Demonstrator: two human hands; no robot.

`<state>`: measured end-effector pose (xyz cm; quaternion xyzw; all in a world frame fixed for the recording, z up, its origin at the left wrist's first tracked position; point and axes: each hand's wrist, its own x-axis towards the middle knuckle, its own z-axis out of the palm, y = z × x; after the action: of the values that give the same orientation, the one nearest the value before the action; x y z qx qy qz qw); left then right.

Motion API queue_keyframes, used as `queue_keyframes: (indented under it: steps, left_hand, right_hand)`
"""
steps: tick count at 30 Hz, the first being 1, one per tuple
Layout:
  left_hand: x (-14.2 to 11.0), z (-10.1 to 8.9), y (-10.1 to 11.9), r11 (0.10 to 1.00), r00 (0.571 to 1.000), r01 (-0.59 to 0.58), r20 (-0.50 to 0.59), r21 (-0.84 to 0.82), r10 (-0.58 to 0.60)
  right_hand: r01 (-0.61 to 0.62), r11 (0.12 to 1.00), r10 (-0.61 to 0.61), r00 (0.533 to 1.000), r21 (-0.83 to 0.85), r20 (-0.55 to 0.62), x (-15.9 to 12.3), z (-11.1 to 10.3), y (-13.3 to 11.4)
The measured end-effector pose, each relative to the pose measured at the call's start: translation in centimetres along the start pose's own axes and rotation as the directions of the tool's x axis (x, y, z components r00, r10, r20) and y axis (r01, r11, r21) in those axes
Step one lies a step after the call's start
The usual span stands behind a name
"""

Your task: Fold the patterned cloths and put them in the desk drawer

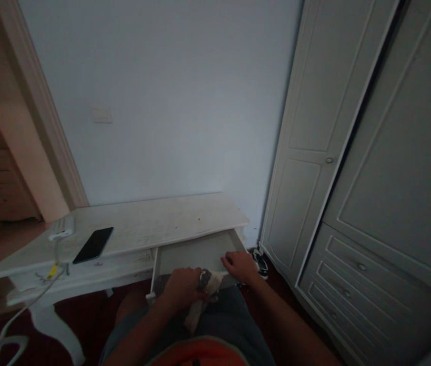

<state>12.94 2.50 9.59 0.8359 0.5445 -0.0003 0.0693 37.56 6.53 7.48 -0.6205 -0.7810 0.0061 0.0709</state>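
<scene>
A white desk (154,223) stands against the wall with its right drawer (196,254) pulled open. My left hand (181,290) is closed around a crumpled light cloth (202,300) at the drawer's front edge. My right hand (240,265) rests on the drawer's front right corner, fingers curled over the edge and touching the cloth's upper end. The inside of the drawer looks bare where it shows.
A black phone (93,244) lies on the left of the desktop beside a white power strip (62,229), whose cable (13,317) trails to the floor. A white wardrobe (352,203) stands close on the right. A doorway opens at the left.
</scene>
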Motion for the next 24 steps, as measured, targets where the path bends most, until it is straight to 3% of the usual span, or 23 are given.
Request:
queue_keyframes:
  steps: [9, 11, 14, 17, 20, 22, 24]
  left_hand:
    - [-0.3, -0.3, -0.8, 0.997, 0.999, -0.018, -0.049, -0.073, 0.015]
    - [-0.4, -1.8, -1.6, 0.968, 0.986, 0.018, -0.157, -0.251, -0.059]
    - [-0.9, -5.4, -3.1, 0.815, 0.906, 0.018, -0.335, -0.58, -0.258]
    - [-1.5, -7.9, -3.5, 0.784, 0.878, -0.058, -0.405, -0.618, -0.255]
    - [-1.7, -6.3, -2.1, 0.918, 0.938, 0.036, -0.302, -0.395, -0.167]
    - [-1.4, -3.8, -0.7, 0.986, 0.991, 0.104, -0.071, -0.13, -0.114]
    - [-0.9, -1.5, 0.3, 0.991, 0.993, 0.12, -0.002, -0.056, -0.12]
  right_hand:
    - [-0.001, 1.0, 0.001, 1.0, 0.005, -0.01, -0.1, -0.1, -0.1]
    - [-0.005, 1.0, 0.005, 1.0, 0.006, -0.012, -0.1, -0.1, -0.1]
    - [-0.01, 1.0, 0.01, 1.0, 0.008, -0.006, -0.1, 0.0, -0.1]
    - [-0.01, 1.0, 0.01, 1.0, 0.007, -0.002, -0.1, 0.0, 0.0]
    - [-0.008, 1.0, 0.008, 1.0, 0.0, -0.006, 0.0, 0.1, 0.0]
    - [-0.006, 1.0, 0.006, 1.0, -0.005, -0.009, 0.0, 0.1, 0.0]
    - [-0.003, 1.0, 0.003, 1.0, -0.01, -0.015, 0.0, 0.1, 0.1]
